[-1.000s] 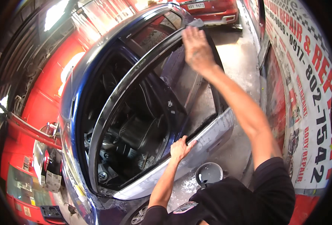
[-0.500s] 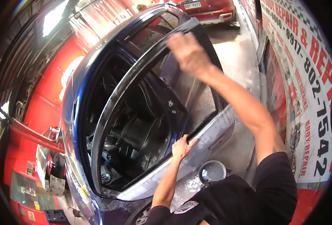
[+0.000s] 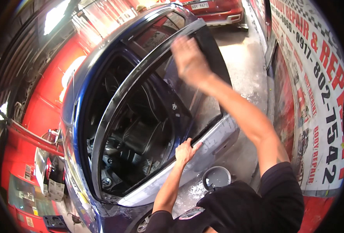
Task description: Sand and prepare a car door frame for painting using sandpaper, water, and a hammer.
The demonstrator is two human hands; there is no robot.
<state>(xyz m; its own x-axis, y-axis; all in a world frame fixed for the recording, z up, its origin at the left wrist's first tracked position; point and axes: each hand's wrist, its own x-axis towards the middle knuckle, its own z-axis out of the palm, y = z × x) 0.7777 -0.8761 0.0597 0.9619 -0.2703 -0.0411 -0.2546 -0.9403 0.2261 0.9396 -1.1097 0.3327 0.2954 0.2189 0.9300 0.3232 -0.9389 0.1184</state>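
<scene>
A blue car (image 3: 72, 112) stands with one door swung open toward me. The door (image 3: 214, 141) has a patchy grey-white lower panel and a black window frame (image 3: 119, 95) with no glass visible in its opening. My left hand (image 3: 185, 152) grips the sill along the bottom of that opening, its thumb lying on the outer side. Up by the top rear part of the frame, my right hand (image 3: 189, 60) is smeared by motion. Whether it touches the frame or holds anything cannot be made out. Through the opening show dark seats (image 3: 145, 134).
A grey bucket (image 3: 229, 176) sits on the floor below the door, beside white residue. To the right runs a wall with a printed banner (image 3: 319, 97). Behind the car is a red vehicle (image 3: 214, 15); another red vehicle (image 3: 14, 165) is at the left.
My right hand has shifted slightly left and down near the upper frame. My left hand stays on the sill. The whole view has moved a little.
</scene>
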